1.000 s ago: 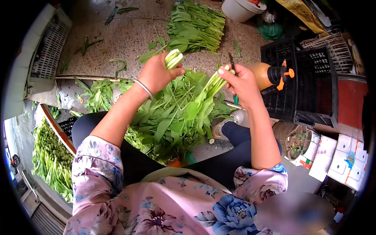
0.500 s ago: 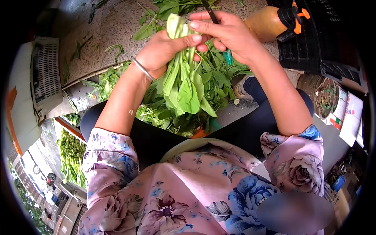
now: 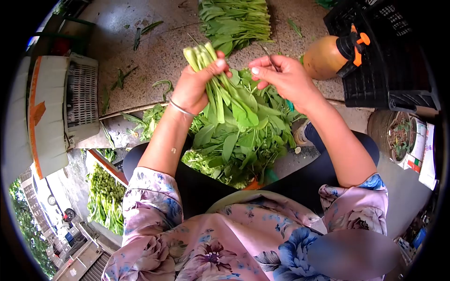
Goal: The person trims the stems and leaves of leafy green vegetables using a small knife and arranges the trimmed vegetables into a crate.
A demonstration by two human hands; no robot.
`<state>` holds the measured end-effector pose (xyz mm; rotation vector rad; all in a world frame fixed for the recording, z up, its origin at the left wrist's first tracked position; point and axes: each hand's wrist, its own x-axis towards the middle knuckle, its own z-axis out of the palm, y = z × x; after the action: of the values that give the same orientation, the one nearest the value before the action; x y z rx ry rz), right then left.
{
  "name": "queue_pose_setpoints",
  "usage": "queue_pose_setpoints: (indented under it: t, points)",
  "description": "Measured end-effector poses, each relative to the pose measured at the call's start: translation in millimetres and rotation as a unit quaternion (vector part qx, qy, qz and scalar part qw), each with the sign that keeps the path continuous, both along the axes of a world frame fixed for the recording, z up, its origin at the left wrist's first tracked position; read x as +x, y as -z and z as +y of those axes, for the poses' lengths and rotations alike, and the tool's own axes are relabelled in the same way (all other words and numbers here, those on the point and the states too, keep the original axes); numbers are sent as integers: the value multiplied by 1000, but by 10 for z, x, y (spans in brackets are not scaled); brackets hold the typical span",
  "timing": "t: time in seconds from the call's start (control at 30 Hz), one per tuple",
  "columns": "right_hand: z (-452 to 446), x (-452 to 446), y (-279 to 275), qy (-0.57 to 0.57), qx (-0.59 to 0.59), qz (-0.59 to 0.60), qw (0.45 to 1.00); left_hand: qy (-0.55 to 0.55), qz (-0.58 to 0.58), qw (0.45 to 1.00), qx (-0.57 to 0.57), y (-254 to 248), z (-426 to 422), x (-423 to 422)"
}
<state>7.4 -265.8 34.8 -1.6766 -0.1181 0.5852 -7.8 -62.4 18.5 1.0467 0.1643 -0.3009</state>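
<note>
My left hand (image 3: 190,91) is closed around a bunch of leafy greens (image 3: 216,86), the pale stem ends pointing up and the leaves hanging down to the right. My right hand (image 3: 293,84) is a short way right of the bunch, apart from it. Its fingers are closed on a small knife (image 3: 271,61) with a thin dark blade; a bit of teal handle shows below the palm. Beneath both hands lies a loose heap of greens (image 3: 248,145), between the knees.
A neat stack of greens (image 3: 236,23) lies on the speckled stone slab (image 3: 154,51) ahead. To the right stand an orange-topped spray bottle (image 3: 323,57), black crates (image 3: 368,75) and a plant pot (image 3: 396,131). At left are a grey plastic basket (image 3: 83,93) and more bundled greens (image 3: 105,196).
My right hand has drawn away to the right from the bunch, which the left hand still grips. The view has shifted, so more of the stack ahead shows.
</note>
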Motion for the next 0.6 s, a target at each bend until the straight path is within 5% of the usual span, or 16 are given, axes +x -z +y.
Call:
queue_pose_setpoints:
  t: [0.07, 0.4, 0.47, 0.6]
  points:
    - [7, 14, 6, -1, 23, -18, 1000, 25, -50, 994, 94, 28, -43, -43]
    - [52, -2, -17, 57, 50, -75, 994, 159, -107, 974, 120, -9, -110, -139]
    - [33, 46, -46, 102, 58, -53, 992, 213, -171, 901, 338, 0, -124, -166]
    - [31, 60, 35, 149, 47, -75, 985, 243, -228, 793, 510, 14, -271, -295]
